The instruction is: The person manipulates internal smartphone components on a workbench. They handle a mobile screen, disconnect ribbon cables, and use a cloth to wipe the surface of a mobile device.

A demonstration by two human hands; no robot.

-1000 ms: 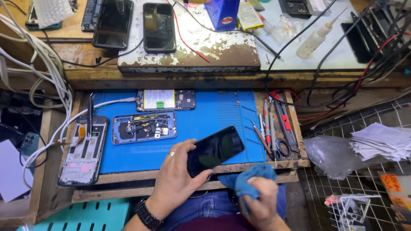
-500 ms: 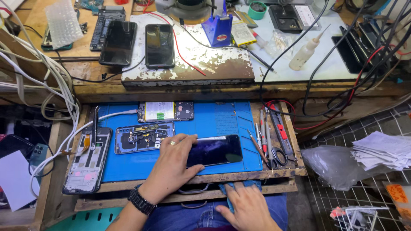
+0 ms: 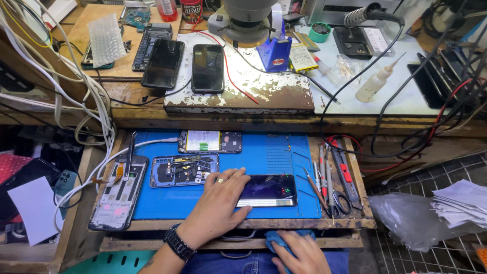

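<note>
The left hand [image 3: 215, 208] is lying palm down, fingers spread, on the left end of a dark phone screen [image 3: 268, 191], pressing it flat rather than gripping it; a ring is showing on one finger and a black wristwatch [image 3: 178, 243] is sitting on the wrist. The screen is resting glass up on the blue work mat [image 3: 274, 155], close to the mat's front edge and toward its right side. The right hand [image 3: 299, 253] is resting below the front edge of the bench drawer, fingers curled on a blue cloth [image 3: 284, 237] that is lying at the person's lap. On the mat, just beside the left hand's fingertips, an opened phone body [image 3: 183, 170] is lying with its inner parts exposed, and near the mat's back edge another opened phone [image 3: 209, 141] is showing a pale battery. At the mat's left edge a stripped phone frame [image 3: 119, 193] is lying, with a white cable running over it. Along the right edge of the drawer, tweezers, scissors and a red-handled tool [image 3: 335, 175] are lying in a row. On the upper bench, two dark phones [image 3: 185, 66] are lying side by side near the left of a worn white pad [image 3: 264, 91].
</note>
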